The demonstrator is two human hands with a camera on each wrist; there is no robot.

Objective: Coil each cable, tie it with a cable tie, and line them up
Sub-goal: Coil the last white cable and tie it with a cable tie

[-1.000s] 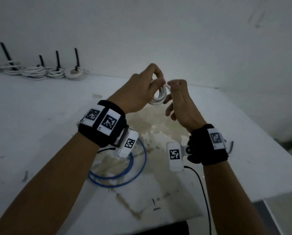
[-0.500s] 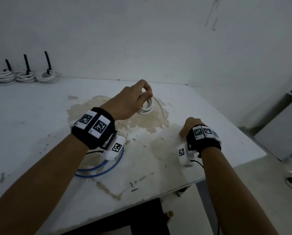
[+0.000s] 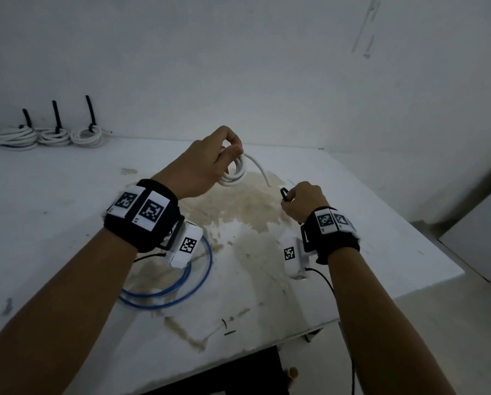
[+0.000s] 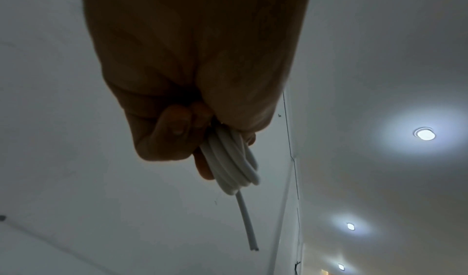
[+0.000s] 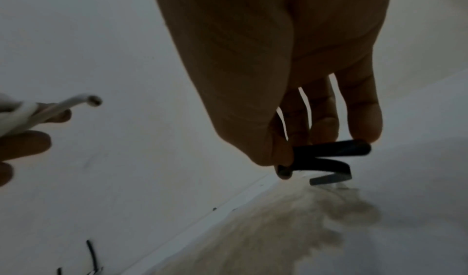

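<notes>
One white cable [image 3: 234,173] is coiled and pinched in my left hand [image 3: 201,166], held up above the surface [image 3: 53,212] with its cut end curving free to the right. Half a second ago my right hand [image 3: 302,202] was down at the near edge of the surface; now it has come up beside the coil, its fingers [image 5: 283,157] clenched on a black cable tie [image 5: 326,159] that is bent into folds. I judge the coiling of this cable done and the tying next: the tie has to go round the bundle while my left fingers [image 4: 174,129] keep the loops together. Three tied white coils [image 3: 42,135] sit in a row at the far left against the wall [image 3: 267,67], and a blue cable [image 3: 181,289] lies loose under my left wrist, not yet tied. A brown stain [image 3: 253,218] spreads across the white surface, and the room is dim.
</notes>
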